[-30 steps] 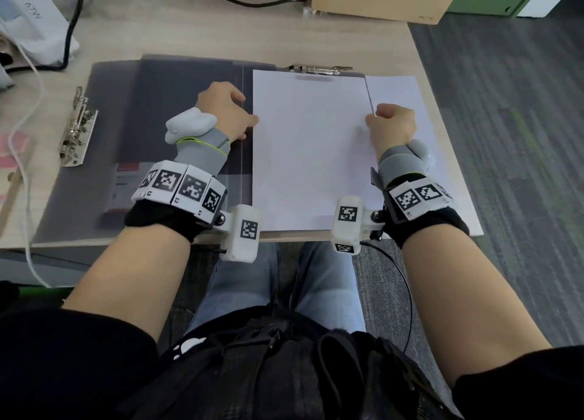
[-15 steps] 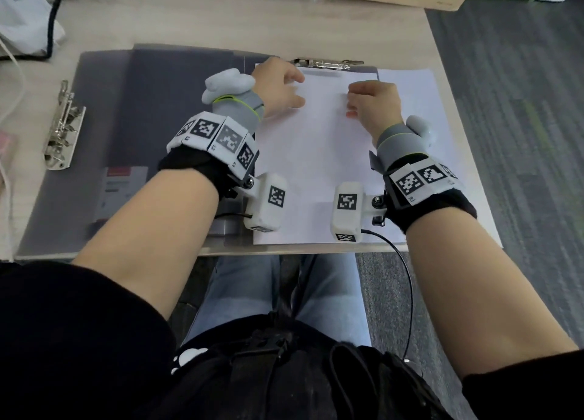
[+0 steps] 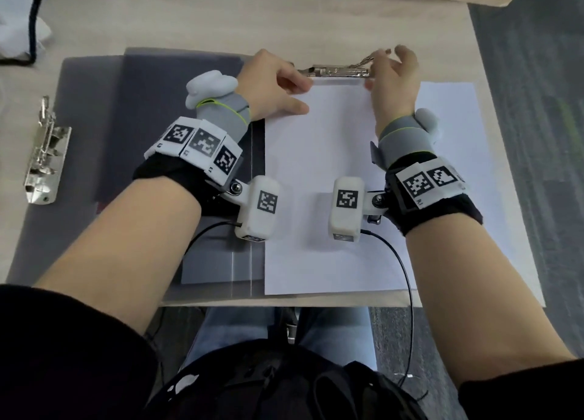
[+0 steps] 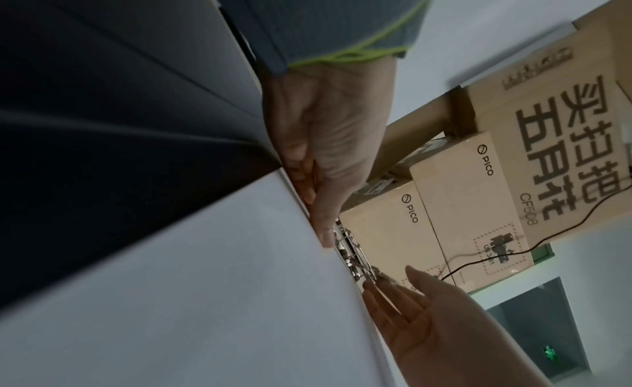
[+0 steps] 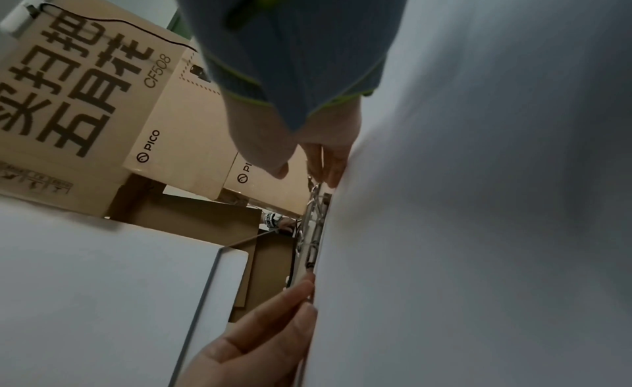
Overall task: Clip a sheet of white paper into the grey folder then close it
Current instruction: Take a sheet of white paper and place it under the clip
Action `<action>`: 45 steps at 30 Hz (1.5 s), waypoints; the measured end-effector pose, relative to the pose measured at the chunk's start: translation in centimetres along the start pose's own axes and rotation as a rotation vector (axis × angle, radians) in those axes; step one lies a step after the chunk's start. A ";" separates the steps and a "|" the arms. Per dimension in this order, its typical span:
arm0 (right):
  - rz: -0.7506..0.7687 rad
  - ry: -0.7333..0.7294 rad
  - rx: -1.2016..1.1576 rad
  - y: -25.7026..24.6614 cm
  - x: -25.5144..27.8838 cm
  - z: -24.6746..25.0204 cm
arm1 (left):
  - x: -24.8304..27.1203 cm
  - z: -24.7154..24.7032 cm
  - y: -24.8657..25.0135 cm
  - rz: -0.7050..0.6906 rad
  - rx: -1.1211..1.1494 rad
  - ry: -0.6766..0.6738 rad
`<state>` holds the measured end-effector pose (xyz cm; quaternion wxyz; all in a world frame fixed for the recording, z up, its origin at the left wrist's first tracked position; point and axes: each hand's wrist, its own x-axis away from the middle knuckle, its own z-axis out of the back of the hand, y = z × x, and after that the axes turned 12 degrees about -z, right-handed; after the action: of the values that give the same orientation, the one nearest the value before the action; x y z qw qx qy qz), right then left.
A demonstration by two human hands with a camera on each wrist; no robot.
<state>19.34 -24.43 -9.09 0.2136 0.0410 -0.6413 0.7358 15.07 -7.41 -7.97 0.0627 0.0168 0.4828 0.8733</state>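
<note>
White paper sheet (image 3: 319, 179) is pressed flat w/ straight fingers by left hand (image 3: 271, 84); silver metal clip's (image 3: 338, 71) lever is pinched by right hand (image 3: 393, 81) at grey plastic folder's (image 3: 151, 110) far edge.

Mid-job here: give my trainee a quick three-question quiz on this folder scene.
1. True or false: the grey folder lies open on the desk.
2. Which hand is at the raised lever end of the metal clip? A) left hand B) right hand
3. Fill in: a second, loose clip mechanism lies to the ___ of the folder.

Key: 1 true: the cover is spread flat, with the white paper on the right half. 2 B. 3 left.
</note>
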 end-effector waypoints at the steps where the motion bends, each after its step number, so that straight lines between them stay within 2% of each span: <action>1: 0.038 -0.021 -0.014 -0.3 0.0 -0.3 | 0.0 -0.1 -0.1 -0.004 0.016 0.012; 6: 0.162 -0.083 0.183 -1.3 -0.1 -2.0 | -0.1 -0.1 -0.5 -0.009 0.080 0.035; 12: 0.178 -0.124 0.421 -2.6 -0.6 -3.3 | 0.0 0.0 -0.8 -0.017 0.081 0.037; 19: 0.135 -0.150 0.590 -3.4 -0.1 -3.1 | 0.5 0.2 -0.7 -0.039 0.096 -0.011; 24: 0.071 -0.246 0.662 -3.7 0.3 -3.4 | 0.6 0.2 -0.9 -0.048 0.118 -0.018; 31: 0.081 -0.254 0.986 -3.9 0.8 -4.2 | 0.6 0.2 -1.0 -0.071 0.099 -0.031; 36: 0.079 -0.269 1.085 -3.7 0.8 -4.5 | 0.6 0.2 -0.8 -0.066 0.108 -0.039; 45: 0.059 -0.265 1.081 -3.5 0.8 -4.8 | 0.7 0.1 -0.8 -0.059 0.152 -0.069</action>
<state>20.88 -19.32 -6.42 0.0593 0.2189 -0.1949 0.9542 14.50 -6.82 -8.67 0.1036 0.0374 0.5454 0.8309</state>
